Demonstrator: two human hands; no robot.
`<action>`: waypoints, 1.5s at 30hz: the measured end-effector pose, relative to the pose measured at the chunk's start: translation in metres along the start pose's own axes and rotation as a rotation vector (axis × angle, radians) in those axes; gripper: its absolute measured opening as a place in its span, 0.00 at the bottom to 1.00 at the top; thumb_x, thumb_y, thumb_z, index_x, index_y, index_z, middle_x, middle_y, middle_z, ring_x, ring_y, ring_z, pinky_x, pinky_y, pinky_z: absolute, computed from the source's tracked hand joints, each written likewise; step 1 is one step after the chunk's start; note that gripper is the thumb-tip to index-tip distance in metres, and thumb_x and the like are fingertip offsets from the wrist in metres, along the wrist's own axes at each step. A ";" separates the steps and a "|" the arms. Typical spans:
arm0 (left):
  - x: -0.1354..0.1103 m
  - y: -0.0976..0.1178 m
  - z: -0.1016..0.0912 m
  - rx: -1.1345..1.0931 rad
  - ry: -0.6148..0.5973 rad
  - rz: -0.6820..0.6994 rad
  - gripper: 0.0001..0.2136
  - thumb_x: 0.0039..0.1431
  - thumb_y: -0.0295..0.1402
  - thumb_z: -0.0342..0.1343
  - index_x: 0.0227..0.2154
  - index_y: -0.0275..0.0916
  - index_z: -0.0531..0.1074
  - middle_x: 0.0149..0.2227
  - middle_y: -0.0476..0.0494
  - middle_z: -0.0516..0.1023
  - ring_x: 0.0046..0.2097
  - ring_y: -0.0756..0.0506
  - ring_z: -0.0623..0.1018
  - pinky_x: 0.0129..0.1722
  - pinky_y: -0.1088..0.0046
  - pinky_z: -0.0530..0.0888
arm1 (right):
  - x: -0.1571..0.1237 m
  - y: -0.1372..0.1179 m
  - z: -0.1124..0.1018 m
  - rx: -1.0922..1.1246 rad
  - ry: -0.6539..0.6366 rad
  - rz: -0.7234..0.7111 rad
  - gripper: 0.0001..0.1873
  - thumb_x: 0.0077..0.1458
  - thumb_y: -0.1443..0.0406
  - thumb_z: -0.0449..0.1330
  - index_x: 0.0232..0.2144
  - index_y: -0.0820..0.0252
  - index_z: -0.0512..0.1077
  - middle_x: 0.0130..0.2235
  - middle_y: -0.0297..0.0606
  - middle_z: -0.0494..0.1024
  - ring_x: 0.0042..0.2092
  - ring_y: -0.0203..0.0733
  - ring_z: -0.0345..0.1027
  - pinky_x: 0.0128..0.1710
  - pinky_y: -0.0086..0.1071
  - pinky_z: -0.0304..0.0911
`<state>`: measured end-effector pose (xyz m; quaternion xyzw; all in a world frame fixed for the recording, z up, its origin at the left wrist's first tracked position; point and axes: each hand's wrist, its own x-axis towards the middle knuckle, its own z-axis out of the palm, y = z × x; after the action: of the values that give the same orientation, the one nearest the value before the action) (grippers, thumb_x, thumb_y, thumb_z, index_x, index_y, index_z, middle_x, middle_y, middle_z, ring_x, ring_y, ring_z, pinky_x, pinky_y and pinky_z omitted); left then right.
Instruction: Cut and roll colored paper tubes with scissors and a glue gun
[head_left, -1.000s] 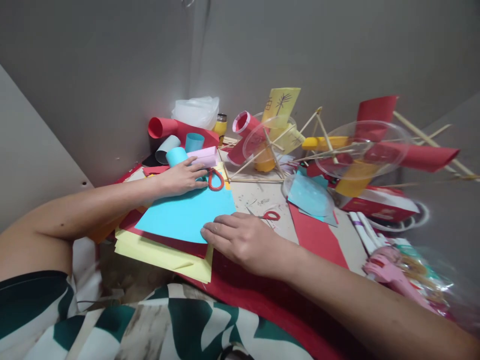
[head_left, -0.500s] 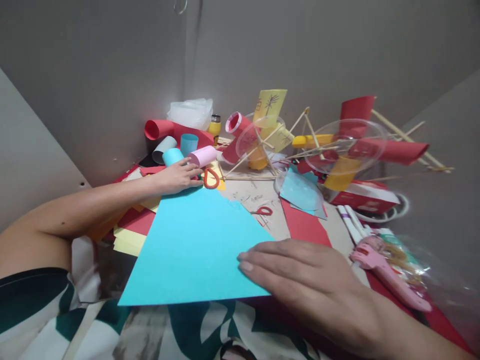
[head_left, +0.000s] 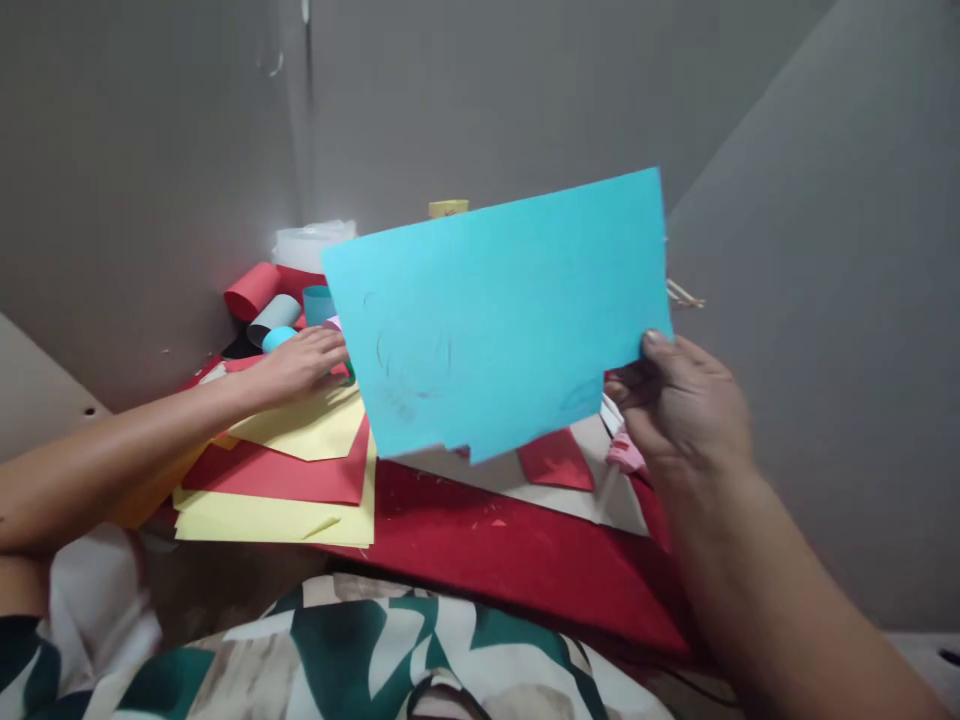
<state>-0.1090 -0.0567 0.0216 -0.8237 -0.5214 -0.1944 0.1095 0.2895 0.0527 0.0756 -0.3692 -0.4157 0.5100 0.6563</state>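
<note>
A sheet of light blue paper (head_left: 495, 310) is held up before me, with faint pencil marks on its face and a notched lower edge. My right hand (head_left: 686, 400) pinches its lower right corner, thumb on the near side. On the left, my left hand (head_left: 307, 362) lies palm down with its fingers stretched out, close to the blue sheet's left edge. Beside its fingers are a light blue paper roll (head_left: 280, 339) and a small bit of a pink roll (head_left: 332, 323). What lies under the left palm is hidden.
Yellow sheets (head_left: 277, 515) and a red sheet (head_left: 281, 470) lie stacked at the left of the red-covered table (head_left: 510, 560). Behind are a red roll (head_left: 253, 290), a grey roll (head_left: 274, 318) and a white plastic bag (head_left: 311, 247). A pink glue gun (head_left: 625, 453) shows at right.
My right hand has lifted the blue sheet off the table and turned it upright, so it now covers the stick-and-paper models behind. My left hand has stayed near the paper rolls.
</note>
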 end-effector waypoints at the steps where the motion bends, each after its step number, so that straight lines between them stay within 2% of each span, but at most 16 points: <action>1: 0.001 0.004 -0.004 -0.032 -0.008 -0.010 0.19 0.69 0.39 0.52 0.59 0.41 0.75 0.60 0.34 0.78 0.60 0.35 0.76 0.60 0.54 0.71 | 0.003 0.002 -0.002 0.009 0.013 0.019 0.11 0.50 0.69 0.69 0.23 0.61 0.70 0.17 0.28 0.71 0.16 0.31 0.64 0.12 0.21 0.59; 4: 0.005 0.020 -0.015 -0.219 -0.030 -0.128 0.24 0.72 0.43 0.48 0.65 0.40 0.69 0.60 0.33 0.79 0.57 0.37 0.79 0.56 0.58 0.75 | 0.009 0.008 -0.008 0.032 0.035 0.063 0.10 0.55 0.70 0.66 0.25 0.60 0.69 0.20 0.28 0.72 0.18 0.30 0.66 0.14 0.21 0.61; 9: 0.015 0.043 -0.014 -0.720 -0.035 -0.453 0.27 0.65 0.52 0.57 0.59 0.40 0.76 0.57 0.34 0.81 0.59 0.36 0.80 0.57 0.59 0.78 | 0.021 0.024 -0.017 0.048 0.019 0.072 0.13 0.54 0.65 0.71 0.27 0.59 0.69 0.22 0.26 0.73 0.20 0.30 0.69 0.15 0.20 0.64; 14: 0.025 0.051 -0.004 -1.105 -0.042 -0.684 0.28 0.56 0.52 0.68 0.55 0.41 0.78 0.50 0.36 0.85 0.46 0.40 0.86 0.52 0.62 0.81 | 0.026 0.036 -0.025 0.061 -0.023 0.080 0.14 0.48 0.62 0.74 0.28 0.57 0.72 0.25 0.27 0.76 0.23 0.31 0.72 0.17 0.21 0.67; 18: 0.033 0.056 0.001 -1.350 -0.077 -0.804 0.25 0.49 0.48 0.74 0.47 0.40 0.79 0.43 0.40 0.85 0.35 0.46 0.85 0.40 0.69 0.82 | 0.028 0.041 -0.029 0.053 -0.038 0.091 0.12 0.48 0.62 0.73 0.30 0.56 0.73 0.28 0.29 0.79 0.24 0.32 0.73 0.20 0.24 0.71; 22: 0.040 0.062 0.004 -1.490 -0.104 -0.793 0.20 0.47 0.42 0.76 0.39 0.38 0.79 0.31 0.48 0.82 0.26 0.51 0.80 0.31 0.74 0.79 | 0.029 0.044 -0.031 0.044 -0.041 0.092 0.14 0.45 0.61 0.75 0.30 0.55 0.73 0.27 0.28 0.79 0.24 0.32 0.73 0.19 0.24 0.69; 26: 0.043 0.067 0.008 -1.457 -0.128 -0.695 0.14 0.48 0.40 0.74 0.31 0.38 0.79 0.21 0.52 0.77 0.22 0.53 0.75 0.24 0.78 0.72 | 0.026 0.045 -0.029 0.037 -0.044 0.079 0.17 0.42 0.59 0.76 0.30 0.54 0.72 0.24 0.24 0.77 0.21 0.31 0.70 0.17 0.24 0.67; 31: 0.042 0.065 0.017 -1.336 -0.049 -0.672 0.12 0.49 0.39 0.73 0.31 0.39 0.79 0.26 0.50 0.82 0.22 0.51 0.76 0.24 0.75 0.73 | 0.020 0.040 -0.024 0.021 -0.057 0.100 0.15 0.43 0.61 0.74 0.29 0.55 0.71 0.22 0.21 0.73 0.20 0.29 0.67 0.16 0.22 0.65; 36: 0.036 0.058 0.026 -1.350 -0.021 -0.667 0.11 0.51 0.38 0.72 0.33 0.40 0.80 0.26 0.50 0.82 0.22 0.51 0.76 0.24 0.75 0.75 | 0.015 0.041 -0.022 -0.030 -0.115 0.139 0.14 0.39 0.64 0.73 0.25 0.55 0.70 0.21 0.23 0.74 0.21 0.31 0.68 0.17 0.23 0.65; 41: 0.030 0.053 0.031 -1.352 -0.054 -0.668 0.10 0.53 0.40 0.71 0.30 0.41 0.79 0.21 0.52 0.78 0.21 0.52 0.75 0.23 0.76 0.74 | 0.008 0.043 -0.019 -0.049 -0.195 0.153 0.12 0.38 0.67 0.72 0.26 0.57 0.73 0.26 0.30 0.78 0.24 0.33 0.70 0.21 0.27 0.70; 43: 0.030 0.053 0.031 -1.337 -0.048 -0.661 0.11 0.54 0.40 0.71 0.27 0.40 0.78 0.17 0.53 0.75 0.19 0.52 0.73 0.21 0.78 0.71 | 0.006 0.042 -0.018 -0.058 -0.224 0.152 0.14 0.36 0.68 0.73 0.28 0.58 0.75 0.28 0.32 0.80 0.26 0.36 0.72 0.22 0.29 0.71; 45: 0.030 0.054 0.031 -1.324 -0.021 -0.676 0.11 0.52 0.40 0.72 0.26 0.40 0.78 0.17 0.51 0.77 0.19 0.51 0.75 0.21 0.77 0.72 | 0.005 0.042 -0.018 -0.097 -0.233 0.148 0.15 0.36 0.68 0.74 0.29 0.59 0.76 0.29 0.33 0.81 0.28 0.37 0.74 0.24 0.30 0.73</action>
<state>-0.0420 -0.0436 0.0078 -0.5139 -0.5211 -0.4830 -0.4806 0.2915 0.0658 0.0312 -0.3683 -0.4848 0.5758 0.5456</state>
